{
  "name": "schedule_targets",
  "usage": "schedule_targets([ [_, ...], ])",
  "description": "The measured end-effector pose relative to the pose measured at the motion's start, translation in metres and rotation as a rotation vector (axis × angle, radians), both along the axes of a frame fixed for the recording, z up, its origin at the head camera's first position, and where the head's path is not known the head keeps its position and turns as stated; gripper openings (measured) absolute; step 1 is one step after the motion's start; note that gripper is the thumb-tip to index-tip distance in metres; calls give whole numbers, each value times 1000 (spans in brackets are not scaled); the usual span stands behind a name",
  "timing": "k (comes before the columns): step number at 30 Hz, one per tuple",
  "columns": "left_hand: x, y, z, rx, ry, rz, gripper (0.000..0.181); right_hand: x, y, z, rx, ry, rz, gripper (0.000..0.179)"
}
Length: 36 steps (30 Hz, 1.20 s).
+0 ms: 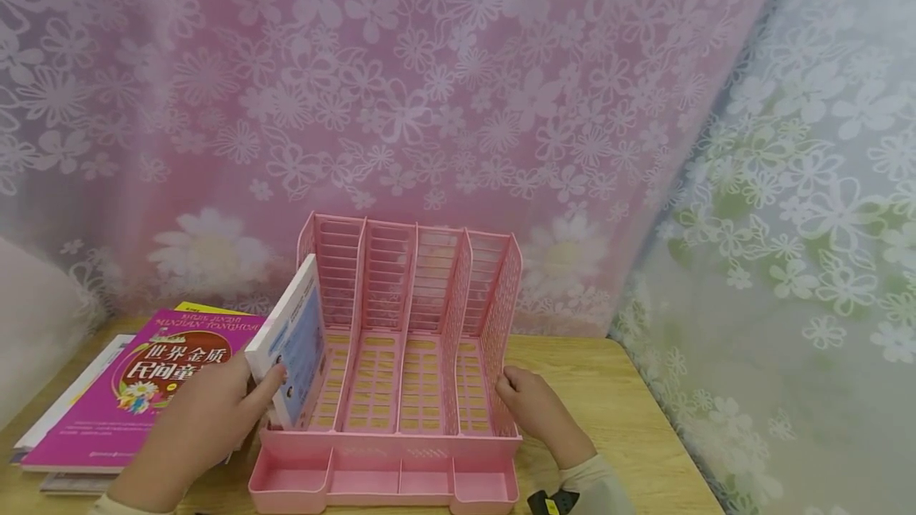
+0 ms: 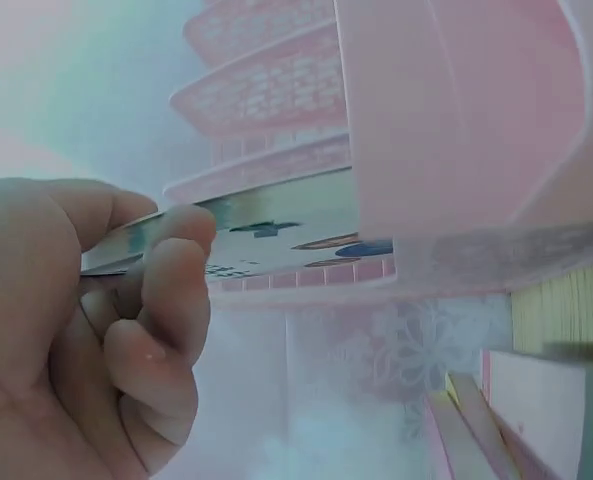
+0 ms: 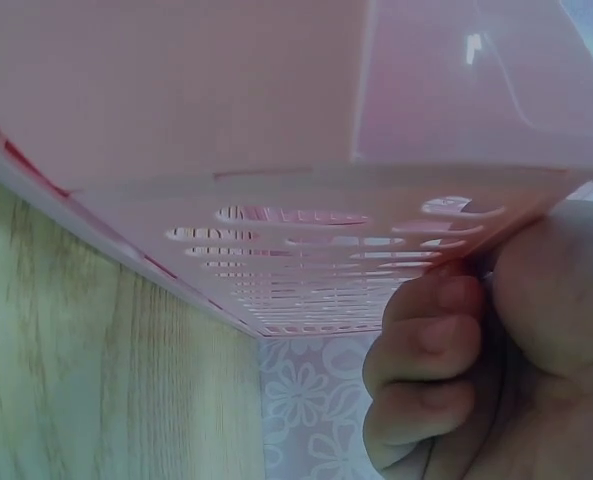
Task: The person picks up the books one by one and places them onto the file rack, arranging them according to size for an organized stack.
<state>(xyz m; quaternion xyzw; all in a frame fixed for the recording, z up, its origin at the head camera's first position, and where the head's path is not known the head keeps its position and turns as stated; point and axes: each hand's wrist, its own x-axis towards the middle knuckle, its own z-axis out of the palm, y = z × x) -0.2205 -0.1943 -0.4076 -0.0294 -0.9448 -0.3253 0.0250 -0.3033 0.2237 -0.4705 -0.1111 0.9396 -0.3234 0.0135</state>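
A pink desk file organizer [image 1: 379, 445] stands on the table, with several upright slots and a row of shallow trays along its front. My left hand [image 1: 203, 424] grips a thick book [image 1: 304, 348] with a blue-and-white cover, thumb on the cover. The book stands upright, its lower end in the leftmost slot. From the left wrist view, thumb and fingers pinch the book [image 2: 276, 228] near its edge. My right hand [image 1: 540, 412] holds the organizer's right side panel. In the right wrist view, curled fingers [image 3: 431, 345] lie against the slotted panel [image 3: 326, 225].
Left of the organizer lies a stack of books, a purple one [image 1: 79, 437] on top and a yellow edge [image 1: 203, 307] showing behind. A flowered curtain [image 1: 429, 102] hangs behind the wooden table [image 1: 608, 388]. A black band [image 1: 554, 501] is near the right sleeve.
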Motion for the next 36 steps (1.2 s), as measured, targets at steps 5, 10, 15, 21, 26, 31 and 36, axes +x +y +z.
schedule_targets([
  [5,-1,9,-7,41,142,18,53,0,0,0,12,5,7,34],
  [10,-5,14,-15,81,230,85,57,-1,-2,0,17,15,6,34],
  [15,-7,15,-20,103,279,138,57,-1,-3,0,25,20,8,33],
  [21,-11,20,-21,113,301,124,52,-3,-2,-3,24,17,-11,32],
  [26,-11,22,-20,74,272,89,51,-2,-1,-3,23,26,-19,32],
  [31,-9,23,-20,94,220,72,56,-1,0,-3,12,9,-6,34],
  [36,-8,25,-18,81,202,29,55,-1,0,-3,14,17,3,34],
])
